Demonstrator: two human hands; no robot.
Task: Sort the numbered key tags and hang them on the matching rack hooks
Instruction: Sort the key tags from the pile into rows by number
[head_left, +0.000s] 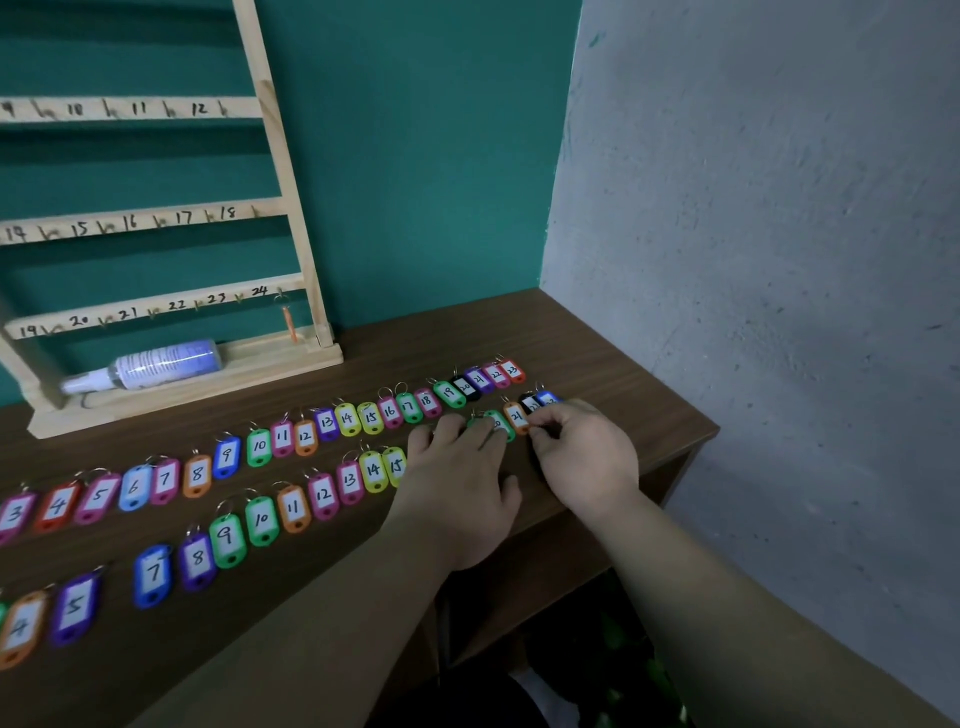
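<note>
Work centres on the front row (323, 496), the one farthest from the rack (283, 205). Our left hand (457, 483) lies flat on it with fingers straight, covering the tags past 15. Our right hand (582, 457) has its fingers curled and the tips pinched together beside the orange 21 tag (517, 415); we cannot tell whether they grip a tag. Nearer the rack, the back row (258, 447) runs 3 to 23 across the table (597, 358). On the rack only hook 24 carries a hanging tag (290, 323). We judge sorting nearly finished and hanging barely begun.
</note>
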